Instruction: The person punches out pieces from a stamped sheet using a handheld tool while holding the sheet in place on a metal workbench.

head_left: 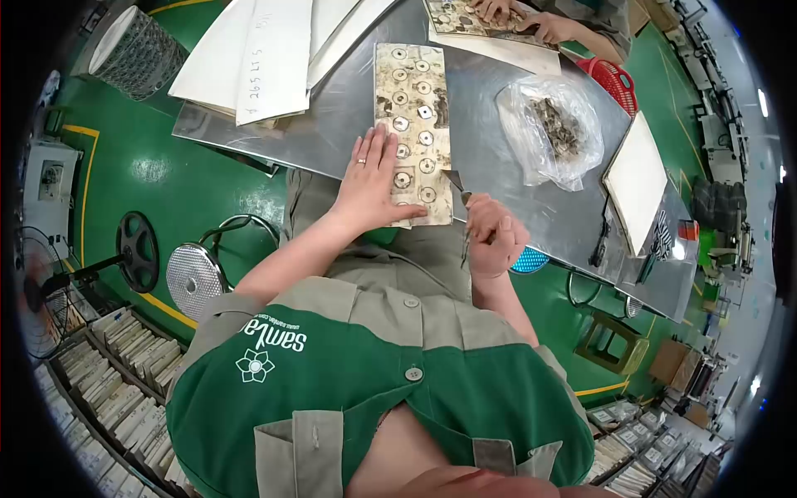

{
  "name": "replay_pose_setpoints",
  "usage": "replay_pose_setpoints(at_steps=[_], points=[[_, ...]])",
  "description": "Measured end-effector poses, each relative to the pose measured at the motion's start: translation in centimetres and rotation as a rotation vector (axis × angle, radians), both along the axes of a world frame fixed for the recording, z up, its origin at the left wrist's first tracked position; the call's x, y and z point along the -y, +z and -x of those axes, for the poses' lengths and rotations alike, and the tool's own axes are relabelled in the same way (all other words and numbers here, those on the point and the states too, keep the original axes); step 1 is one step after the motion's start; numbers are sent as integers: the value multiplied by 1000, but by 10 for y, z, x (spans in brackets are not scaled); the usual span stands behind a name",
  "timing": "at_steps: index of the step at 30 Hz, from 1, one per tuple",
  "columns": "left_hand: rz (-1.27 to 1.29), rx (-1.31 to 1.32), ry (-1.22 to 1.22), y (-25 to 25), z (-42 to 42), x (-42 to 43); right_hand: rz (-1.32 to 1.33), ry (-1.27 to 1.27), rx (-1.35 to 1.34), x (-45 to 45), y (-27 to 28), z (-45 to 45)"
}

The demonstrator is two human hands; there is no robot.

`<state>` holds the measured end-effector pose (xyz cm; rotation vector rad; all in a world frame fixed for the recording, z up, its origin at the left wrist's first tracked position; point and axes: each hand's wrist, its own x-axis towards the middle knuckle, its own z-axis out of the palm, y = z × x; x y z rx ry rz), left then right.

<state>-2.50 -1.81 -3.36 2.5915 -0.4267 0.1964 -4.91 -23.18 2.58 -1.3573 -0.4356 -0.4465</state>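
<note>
A long stained tan board (413,116) with two rows of round marks lies on the metal table, its near end at the table edge by my lap. My left hand (370,180), a ring on one finger, rests flat on the board's left side with its fingers stretched out. In my right hand (496,236), the fingers are wrapped round the handle of a scraper (456,182). Its flat triangular blade reaches the board's right edge near the lower end; whether it touches the surface I cannot tell.
On the metal table (332,137) are large white sheets (274,58), a clear plastic bag (531,124) with brown scraps, a red basket (613,81) and a white panel (638,183). Across the table, another person's hands (544,27) work on a similar board. A round stool (195,278) stands left.
</note>
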Motion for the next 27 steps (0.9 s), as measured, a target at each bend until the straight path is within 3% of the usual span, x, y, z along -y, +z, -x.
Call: replay_pose_setpoints(at_steps=[11, 19, 27], points=[[-15, -62, 13, 1, 0, 1, 35, 58, -15, 15, -2, 25], [3, 13, 18, -3, -1, 2, 194, -8, 200, 0, -24, 11], [-21, -34, 13, -3, 0, 1, 150, -1, 127, -3, -14, 5]])
